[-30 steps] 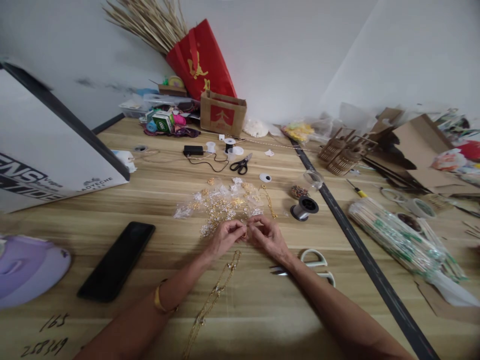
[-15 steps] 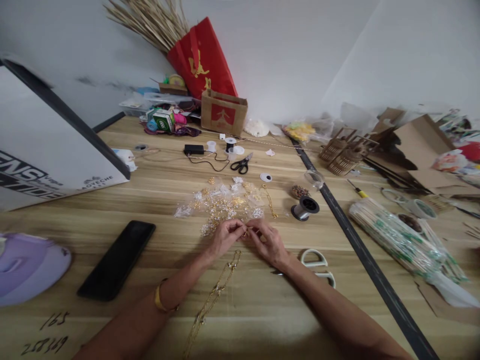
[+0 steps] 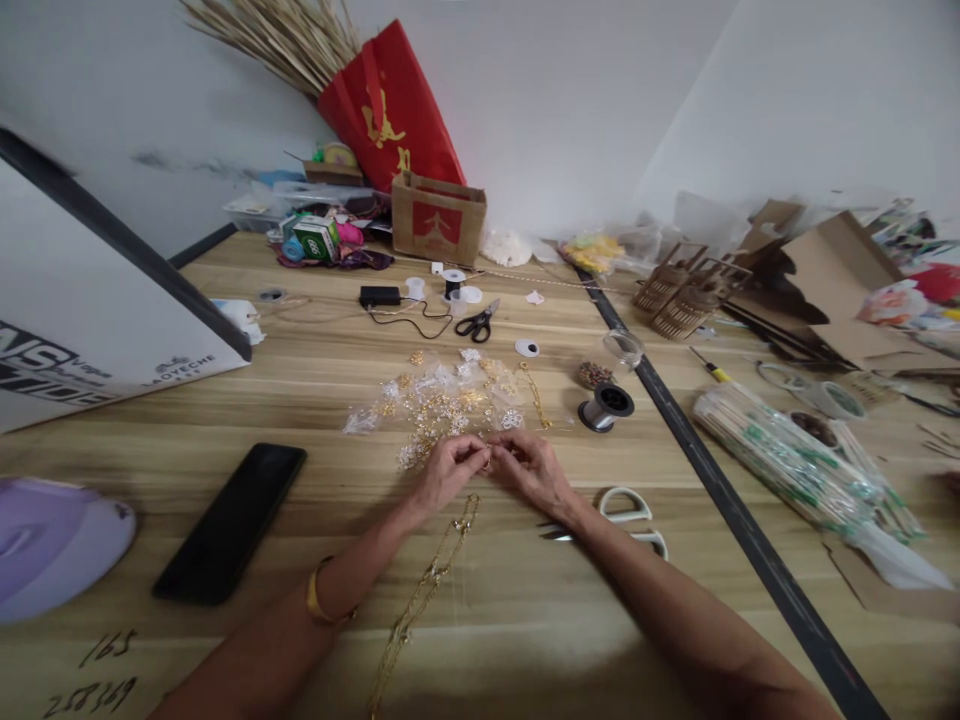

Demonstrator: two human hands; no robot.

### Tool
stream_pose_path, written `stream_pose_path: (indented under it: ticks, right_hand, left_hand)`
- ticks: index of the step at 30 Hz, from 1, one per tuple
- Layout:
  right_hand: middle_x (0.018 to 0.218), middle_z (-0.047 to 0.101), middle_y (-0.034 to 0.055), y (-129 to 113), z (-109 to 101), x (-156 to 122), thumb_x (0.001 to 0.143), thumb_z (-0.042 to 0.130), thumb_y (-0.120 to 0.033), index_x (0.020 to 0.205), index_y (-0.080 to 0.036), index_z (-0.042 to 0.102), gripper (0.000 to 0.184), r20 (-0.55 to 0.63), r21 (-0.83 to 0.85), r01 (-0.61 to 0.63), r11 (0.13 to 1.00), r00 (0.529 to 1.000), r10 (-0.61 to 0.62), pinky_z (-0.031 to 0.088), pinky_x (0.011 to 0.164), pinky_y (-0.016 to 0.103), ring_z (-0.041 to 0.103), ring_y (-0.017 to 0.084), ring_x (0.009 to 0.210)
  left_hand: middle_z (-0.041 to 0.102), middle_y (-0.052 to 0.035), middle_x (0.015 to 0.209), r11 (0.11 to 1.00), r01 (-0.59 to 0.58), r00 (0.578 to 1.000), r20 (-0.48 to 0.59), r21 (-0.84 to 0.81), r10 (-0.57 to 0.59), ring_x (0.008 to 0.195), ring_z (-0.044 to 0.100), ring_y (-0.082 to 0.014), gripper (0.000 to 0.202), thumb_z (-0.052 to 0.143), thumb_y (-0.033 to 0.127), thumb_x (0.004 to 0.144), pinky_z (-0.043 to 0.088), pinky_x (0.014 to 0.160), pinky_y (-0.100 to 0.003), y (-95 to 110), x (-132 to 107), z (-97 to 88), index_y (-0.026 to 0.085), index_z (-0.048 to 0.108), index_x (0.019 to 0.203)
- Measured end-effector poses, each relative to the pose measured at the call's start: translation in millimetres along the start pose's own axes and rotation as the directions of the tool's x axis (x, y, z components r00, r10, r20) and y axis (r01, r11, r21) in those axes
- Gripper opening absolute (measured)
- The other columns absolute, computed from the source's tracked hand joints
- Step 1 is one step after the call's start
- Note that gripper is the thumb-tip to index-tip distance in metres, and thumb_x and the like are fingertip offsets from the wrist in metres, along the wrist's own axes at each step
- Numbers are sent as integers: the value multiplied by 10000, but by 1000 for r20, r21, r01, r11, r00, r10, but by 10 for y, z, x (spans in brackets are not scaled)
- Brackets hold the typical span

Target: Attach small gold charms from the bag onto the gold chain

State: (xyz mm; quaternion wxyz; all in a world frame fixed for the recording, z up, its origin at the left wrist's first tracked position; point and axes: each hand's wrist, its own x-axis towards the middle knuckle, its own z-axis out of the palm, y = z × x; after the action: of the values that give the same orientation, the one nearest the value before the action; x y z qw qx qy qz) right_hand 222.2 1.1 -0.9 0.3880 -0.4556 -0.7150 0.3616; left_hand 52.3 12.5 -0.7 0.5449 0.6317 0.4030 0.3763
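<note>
While fingertips meet, both hands (image 3: 491,470) pinch a gold piece (image 3: 488,464).

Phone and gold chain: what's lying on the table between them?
In the head view, only the left forearm with its gold bangle crosses that stretch; otherwise bare wood lies between the phone and the chain.

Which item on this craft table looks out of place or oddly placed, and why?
The white-handled scissors lie partly under the right forearm, close behind the right hand. A gold chain trails loosely from the left hand toward the table's near edge. Nothing looks spilled or damaged.
</note>
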Motion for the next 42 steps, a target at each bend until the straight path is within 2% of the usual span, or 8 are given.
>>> stream_pose_path:
  ticks: [6, 11, 17, 25, 42]
  right_hand:
    - [663, 583, -2, 37, 1, 25, 824, 582, -401, 979, -149, 627, 299, 97, 324, -160, 932, 986, 135, 369, 502, 204, 478, 96, 550]
    - [632, 578, -15, 6, -25, 52, 781, 638, -416, 921, -161, 628, 292, 163, 449, -226, 864, 972, 169, 363, 443, 190, 443, 76, 478]
    - [619, 589, -17, 21, -48, 64, 771, 660, -394, 858, -159, 627, 253, 188, 488, -219, 845, 972, 143, 375, 438, 183, 458, 68, 463]
    - [602, 559, -27, 25, -64, 70, 785, 649, -384, 809, -156, 597, 235, 228, 513, -251, 821, 962, 152, 382, 448, 180, 454, 66, 475]
    - [553, 521, -43, 32, -57, 74, 787, 642, -405, 787, -160, 565, 256, 211, 527, -270, 806, 960, 184, 372, 437, 183, 437, 67, 452]
  left_hand:
    - [584, 9, 601, 999, 1, 1000, 10, 55, -2, 574, 517, -102, 178, 561, 245, 776, 410, 580, -216, 0, 8, -4, 136, 602, 642]
    - [600, 1, 618, 999, 52, 998, 41, 4, -53, 569, 527, -99, 188, 575, 283, 780, 423, 568, -216, -10, 15, -12, 128, 609, 679]
    - [620, -8, 649, 997, 71, 995, 66, -21, -70, 599, 563, -110, 213, 575, 322, 788, 454, 589, -225, -5, 13, -23, 122, 622, 731]
    - [619, -5, 638, 996, 91, 993, 83, -21, -89, 602, 550, -108, 175, 597, 286, 771, 444, 598, -224, 34, 7, -25, 123, 626, 716]
    - [646, -20, 653, 988, 136, 988, 85, -74, -130, 614, 597, -128, 269, 601, 388, 773, 472, 595, -231, 25, 15, -37, 128, 658, 733]
